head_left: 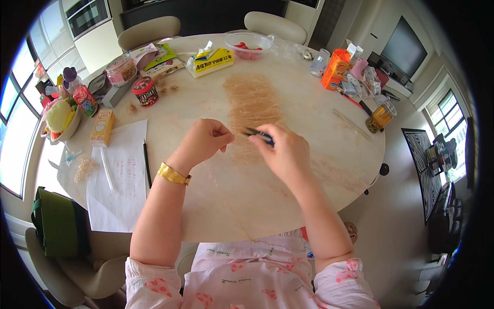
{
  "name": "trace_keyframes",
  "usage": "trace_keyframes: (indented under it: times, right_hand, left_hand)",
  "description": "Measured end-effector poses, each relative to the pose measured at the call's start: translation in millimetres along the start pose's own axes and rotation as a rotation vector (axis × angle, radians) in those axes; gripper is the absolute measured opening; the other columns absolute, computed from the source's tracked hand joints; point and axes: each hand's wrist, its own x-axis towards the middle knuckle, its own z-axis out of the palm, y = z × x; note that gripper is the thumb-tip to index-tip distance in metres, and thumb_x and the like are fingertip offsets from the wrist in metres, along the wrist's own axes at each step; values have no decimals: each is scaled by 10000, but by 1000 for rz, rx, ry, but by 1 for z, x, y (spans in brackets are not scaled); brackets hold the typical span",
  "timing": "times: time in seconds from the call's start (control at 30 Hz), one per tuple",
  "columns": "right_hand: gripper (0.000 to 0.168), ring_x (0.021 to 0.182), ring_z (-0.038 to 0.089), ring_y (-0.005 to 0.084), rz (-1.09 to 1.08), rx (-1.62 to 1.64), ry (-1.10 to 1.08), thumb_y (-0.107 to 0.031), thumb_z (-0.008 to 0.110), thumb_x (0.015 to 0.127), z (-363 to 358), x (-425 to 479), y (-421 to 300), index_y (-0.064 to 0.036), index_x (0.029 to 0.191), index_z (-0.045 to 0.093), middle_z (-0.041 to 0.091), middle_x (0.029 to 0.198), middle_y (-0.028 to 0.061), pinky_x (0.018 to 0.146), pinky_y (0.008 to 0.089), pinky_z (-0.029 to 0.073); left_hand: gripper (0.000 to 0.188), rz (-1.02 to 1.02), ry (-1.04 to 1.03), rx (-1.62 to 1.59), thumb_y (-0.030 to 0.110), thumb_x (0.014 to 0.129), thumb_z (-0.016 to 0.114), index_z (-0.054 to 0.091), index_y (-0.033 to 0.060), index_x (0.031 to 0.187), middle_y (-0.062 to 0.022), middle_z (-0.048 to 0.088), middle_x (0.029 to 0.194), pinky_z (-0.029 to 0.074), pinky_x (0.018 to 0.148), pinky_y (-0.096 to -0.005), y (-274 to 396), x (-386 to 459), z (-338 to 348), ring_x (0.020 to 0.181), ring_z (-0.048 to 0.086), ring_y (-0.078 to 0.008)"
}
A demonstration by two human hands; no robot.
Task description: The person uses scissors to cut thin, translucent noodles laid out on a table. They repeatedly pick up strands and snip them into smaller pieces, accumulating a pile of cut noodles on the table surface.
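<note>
A wide mat of fine tan fibres, perhaps hair or thread, [252,100] lies on the pale marble-look table [328,162]. Over its near left edge is my left hand [210,141], thumb and fingertips pinched together; whether a strand is between them is too fine to tell. My right hand [283,148] grips a small blue-handled cutting tool, likely thread snips, [266,138], its dark tips pointing left towards my left fingertips. A thin light strand [235,216] trails over the table's near edge onto the pink patterned clothing.
Left are a written paper sheet [115,208], a black pencil [147,164], a yellow carton [102,128] and a fibre tangle [85,169]. Farther back stand a candy tub [145,92], a tissue pack [213,61] and a bowl of tomatoes [248,45]. Right are a ruler [351,124] and a glass jar [380,116].
</note>
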Motion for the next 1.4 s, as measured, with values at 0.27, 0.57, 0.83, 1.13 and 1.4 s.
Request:
trace_keyframes:
  times: [0.27, 0.57, 0.83, 1.13, 1.4]
  right_hand:
    - [189, 700, 582, 62, 196, 673, -177, -161, 778, 892, 3, 3, 12, -23, 1020, 754, 726, 806, 43, 626, 260, 463]
    - [131, 645, 593, 174, 6, 360, -22, -82, 775, 849, 1, 0, 22, -27, 965, 749, 689, 776, 79, 610, 296, 466]
    - [261, 515, 535, 174, 349, 219, 57, -270, 772, 860, -24, -1, 68, -16, 911, 743, 617, 606, 104, 518, 330, 411]
    - [237, 549, 572, 174, 454, 189, -119, -292, 782, 834, -16, -3, 86, -58, 868, 773, 645, 626, 103, 555, 346, 442]
    - [306, 640, 657, 234, 482, 43, -190, -365, 765, 855, -12, -1, 82, -61, 898, 759, 687, 701, 115, 603, 370, 487]
  left_hand:
    - [163, -127, -242, -485, 183, 930, 720, 716, 21, 920, 3, 635, 732, 267, 457, -212, 7, -2, 12, 532, 358, -29]
    - [164, -105, -242, -469, 184, 928, 728, 719, 21, 936, 7, 641, 719, 267, 459, -233, -1, 5, 18, 533, 364, -31]
    - [168, 1, 67, 81, 170, 870, 750, 762, 3, 889, -5, 638, 697, 424, 556, -258, -7, 4, -2, 613, 513, -72]
    - [187, 31, 119, 138, 169, 838, 780, 757, 1, 915, -15, 612, 683, 436, 567, -277, -12, 6, -3, 626, 514, -92]
    - [187, -4, 98, 210, 173, 832, 772, 756, 2, 906, -59, 656, 728, 478, 608, -300, -20, 9, 4, 656, 570, -131]
